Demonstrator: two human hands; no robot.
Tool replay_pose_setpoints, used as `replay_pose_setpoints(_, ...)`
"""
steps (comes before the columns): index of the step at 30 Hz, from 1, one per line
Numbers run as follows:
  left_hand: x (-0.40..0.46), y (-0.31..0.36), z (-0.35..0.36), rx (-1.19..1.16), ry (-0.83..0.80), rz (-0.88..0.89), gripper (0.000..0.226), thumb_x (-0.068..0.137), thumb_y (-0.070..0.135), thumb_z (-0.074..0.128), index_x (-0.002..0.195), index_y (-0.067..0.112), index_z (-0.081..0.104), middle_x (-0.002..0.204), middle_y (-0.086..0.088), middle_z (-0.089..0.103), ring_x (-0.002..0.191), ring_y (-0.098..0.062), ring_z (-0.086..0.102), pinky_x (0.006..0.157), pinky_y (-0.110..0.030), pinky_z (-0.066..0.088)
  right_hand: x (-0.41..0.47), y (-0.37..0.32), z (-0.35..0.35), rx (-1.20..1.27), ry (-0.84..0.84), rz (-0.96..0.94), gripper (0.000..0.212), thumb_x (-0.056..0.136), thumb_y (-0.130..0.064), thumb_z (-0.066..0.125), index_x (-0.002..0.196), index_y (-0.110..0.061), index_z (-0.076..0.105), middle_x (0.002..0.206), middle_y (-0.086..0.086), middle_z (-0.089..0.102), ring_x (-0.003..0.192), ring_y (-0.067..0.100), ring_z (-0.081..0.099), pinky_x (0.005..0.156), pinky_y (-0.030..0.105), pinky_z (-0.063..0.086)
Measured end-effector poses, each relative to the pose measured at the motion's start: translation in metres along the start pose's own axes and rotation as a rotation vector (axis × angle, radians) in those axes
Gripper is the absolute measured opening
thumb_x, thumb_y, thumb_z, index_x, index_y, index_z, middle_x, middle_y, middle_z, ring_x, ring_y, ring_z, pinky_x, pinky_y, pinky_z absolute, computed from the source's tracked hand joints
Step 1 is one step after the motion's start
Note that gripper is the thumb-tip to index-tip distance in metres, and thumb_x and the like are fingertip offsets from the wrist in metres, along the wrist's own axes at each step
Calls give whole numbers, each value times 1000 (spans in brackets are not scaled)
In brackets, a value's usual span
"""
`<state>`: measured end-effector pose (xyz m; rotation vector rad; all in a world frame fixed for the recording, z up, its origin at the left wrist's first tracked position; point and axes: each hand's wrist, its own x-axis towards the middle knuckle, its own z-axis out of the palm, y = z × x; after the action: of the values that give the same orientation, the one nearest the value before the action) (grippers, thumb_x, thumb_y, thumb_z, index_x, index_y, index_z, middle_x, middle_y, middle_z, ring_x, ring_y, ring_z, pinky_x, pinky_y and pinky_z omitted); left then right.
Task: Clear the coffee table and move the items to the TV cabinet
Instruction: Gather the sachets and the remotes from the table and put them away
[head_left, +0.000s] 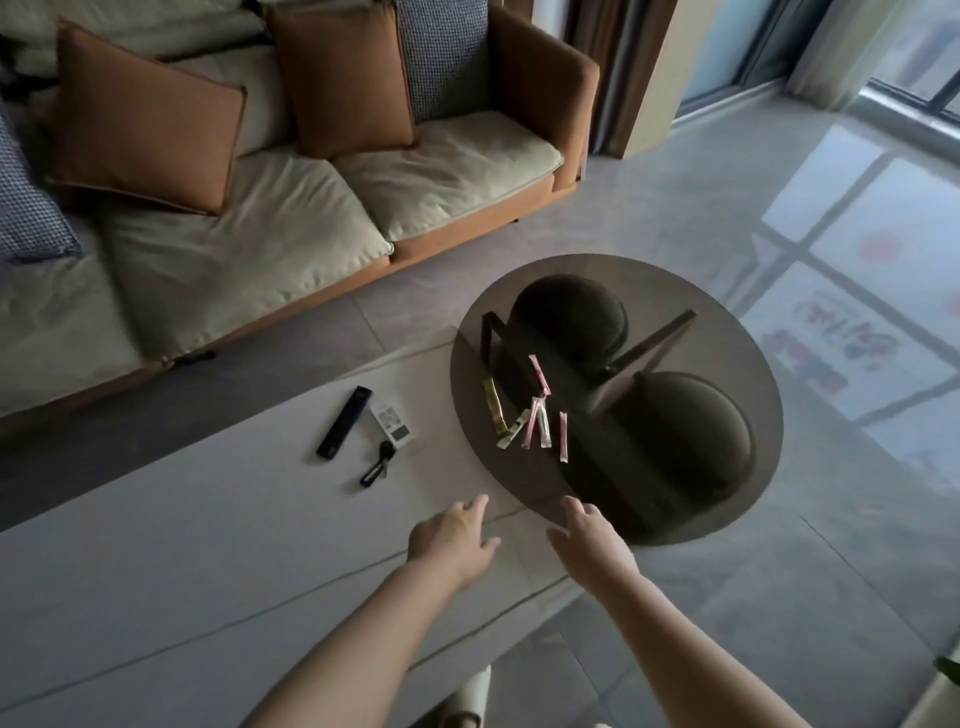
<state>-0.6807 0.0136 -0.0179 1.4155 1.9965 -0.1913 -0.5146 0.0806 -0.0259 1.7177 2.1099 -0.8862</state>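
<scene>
Two bare hands reach out over the coffee table in the head view, the only view: the left hand (451, 540) hangs above the pale rectangular surface (208, 545) with its fingers (475, 503) loosely spread and holding nothing, and the right hand (592, 540) hovers at the near rim of the round smoked-glass surface (727, 322), its fingers (574, 505) likewise relaxed and empty. By my reading the clearing has hardly begun, since everything to be moved lies on the table and neither hand touches any of it; the step in hand looks like the reach for a first pick. On the pale top lie a slim black remote (344, 422), a small white remote (392, 423) just beside it, and a dark bunch of keys (378, 464) near the white remote's lower end. On the glass lies a loose scatter of thin stick sachets (527, 415), mostly pink and white with one yellow-green, some overlapping. The sachets are flat, light and many, so the next move probably calls for sweeping or pinching them together into one hand rather than taking them singly, while the remotes and keys should lift easily one by one. The TV cabinet is not in view, so carrying will mean turning away from the sofa (311, 208).
</scene>
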Motion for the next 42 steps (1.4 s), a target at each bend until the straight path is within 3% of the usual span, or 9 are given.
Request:
replay_pose_setpoints(5, 63, 12, -11, -25, -4, -12, 61, 92, 49, 41, 147, 30, 20, 144, -7, 41, 126, -27, 47, 95, -36, 42, 52, 1, -12, -73, -7, -14, 40, 94, -37, 44, 131, -21, 41, 122, 6, 53, 108, 25, 55, 78, 34, 49)
replay_pose_setpoints(14, 191, 31, 9, -232, 40, -125, 58, 91, 46, 44, 145, 32, 27, 139, -5, 43, 123, -26, 48, 94, -38, 44, 176, 29, -10, -60, -45, 3, 44, 93, -35, 46, 134, -20, 41, 122, 6, 52, 111, 26, 53, 86, 39, 49)
replay_pose_setpoints(21, 287, 34, 43, -234, 114, -148, 55, 93, 41, 47, 144, 33, 30, 147, -4, 32, 129, -25, 39, 100, -41, 42, 264, 59, 17, -96, -46, 3, 36, 93, -29, 45, 127, -17, 45, 119, 5, 52, 109, 25, 53, 74, 34, 44)
replay_pose_setpoints(29, 350, 22, 72, -231, 172, -210, 58, 94, 37, 48, 147, 34, 23, 155, -6, 16, 135, -25, 31, 101, -40, 43, 337, 71, 54, -81, 39, 50, 65, 94, -26, 44, 150, -27, 10, 121, 6, 50, 112, 24, 51, 76, 34, 45)
replay_pose_setpoints(34, 375, 13, 74, -203, 228, -224, 65, 94, 37, 49, 149, 27, 15, 152, -10, 22, 130, -25, 42, 95, -35, 48, 354, 71, 72, -143, 47, 68, 73, 91, -25, 55, 149, -23, 11, 116, 5, 51, 101, 20, 56, 62, 29, 41)
replay_pose_setpoints(39, 393, 8, 75, -194, 254, -246, 70, 93, 36, 50, 150, 22, 11, 142, -14, 35, 119, -26, 50, 89, -35, 51, 361, 70, 77, -56, 127, 53, 47, 88, -11, 48, 131, -20, 30, 102, 6, 55, 85, 24, 59, 58, 32, 41)
replay_pose_setpoints(42, 401, 11, 73, -183, 271, -260, 77, 93, 37, 50, 150, 19, 1, 137, -15, 39, 113, -25, 53, 84, -34, 52, 363, 67, 71, 43, 177, 70, 30, 86, -16, 48, 115, -17, 41, 99, 2, 53, 80, 22, 56, 57, 30, 38)
